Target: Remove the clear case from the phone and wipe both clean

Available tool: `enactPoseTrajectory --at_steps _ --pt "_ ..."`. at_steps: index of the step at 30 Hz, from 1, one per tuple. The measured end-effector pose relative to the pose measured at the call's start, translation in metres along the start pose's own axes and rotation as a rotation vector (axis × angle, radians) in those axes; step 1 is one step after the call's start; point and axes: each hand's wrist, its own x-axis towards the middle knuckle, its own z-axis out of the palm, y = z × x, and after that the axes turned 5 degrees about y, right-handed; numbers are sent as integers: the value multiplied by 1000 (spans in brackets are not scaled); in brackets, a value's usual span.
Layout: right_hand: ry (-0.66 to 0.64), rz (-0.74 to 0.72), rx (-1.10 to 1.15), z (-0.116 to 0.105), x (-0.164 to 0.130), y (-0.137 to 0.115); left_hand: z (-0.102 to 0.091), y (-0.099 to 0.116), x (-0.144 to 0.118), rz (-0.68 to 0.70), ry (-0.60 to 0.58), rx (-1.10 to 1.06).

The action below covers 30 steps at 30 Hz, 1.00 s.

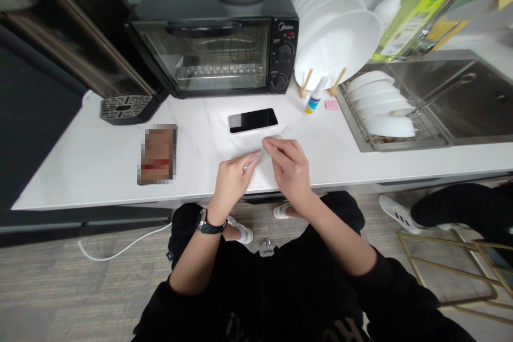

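Both my hands meet over the front of the white counter (100, 165). Between them is a thin clear plastic sheet or wrapper (276, 139); its far end sticks out past my fingers toward the phone. My left hand (232, 179), with a ring and a wristwatch, pinches its near end. My right hand (288, 163) grips its middle with fingers curled. A black smartphone (253, 119) lies flat, screen up, just beyond my hands.
A black toaster oven (216, 43) stands at the back, white plates (336, 37) in a rack beside it, a small spray bottle (313, 99) and pink eraser-like block (331, 105) below. Bowls (385, 112) sit in the sink's drainer. Another person's leg and shoe (401, 211) are at right.
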Motion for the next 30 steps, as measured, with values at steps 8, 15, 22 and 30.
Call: enactPoseTrajectory --at_steps 8,15,22,30 --pt "-56 -95 108 17 -22 -36 1 -9 -1 46 -28 148" --pt "-20 -91 -60 -8 2 20 0 -1 -1 41 14 -6" --pt "21 15 -147 -21 20 49 0 1 -2 -14 17 -36" --pt "4 -16 -50 -8 3 10 1 -1 0 51 41 -2"
